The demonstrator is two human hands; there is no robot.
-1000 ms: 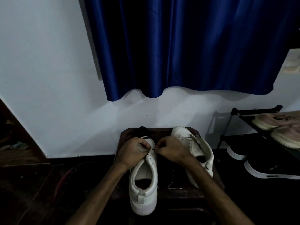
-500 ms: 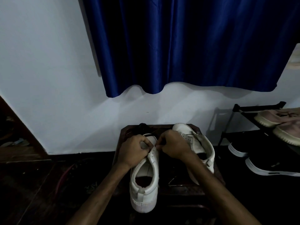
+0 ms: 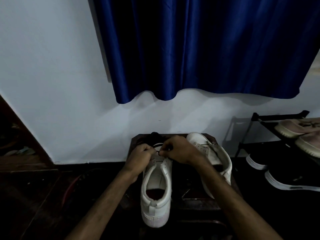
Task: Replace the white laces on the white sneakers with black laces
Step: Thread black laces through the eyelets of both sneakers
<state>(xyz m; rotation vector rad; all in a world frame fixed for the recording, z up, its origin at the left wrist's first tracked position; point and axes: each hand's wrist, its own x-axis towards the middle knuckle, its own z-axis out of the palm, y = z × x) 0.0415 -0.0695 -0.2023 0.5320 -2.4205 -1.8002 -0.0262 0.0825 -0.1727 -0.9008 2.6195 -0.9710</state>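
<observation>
Two white sneakers stand on a small dark wooden stool (image 3: 199, 203). The left sneaker (image 3: 156, 196) points away from me, heel toward me, its opening showing. My left hand (image 3: 140, 155) and my right hand (image 3: 180, 150) meet over its front eyelets, fingers curled. Between the fingertips runs a thin black lace (image 3: 158, 151), pinched by both hands. The toe of this shoe is hidden behind my hands. The right sneaker (image 3: 214, 158) lies behind my right forearm, tilted outward, with no lace visible in its eyelets.
A white wall and a hanging blue curtain (image 3: 199, 49) are right behind the stool. A black shoe rack (image 3: 277, 129) with pale and dark shoes stands at the right. Dark wooden furniture (image 3: 17, 146) sits at the left. The floor is dark.
My hands have shifted slightly toward the toe of the left sneaker, and the black lace now shows between the fingertips. The sneakers have stayed in place.
</observation>
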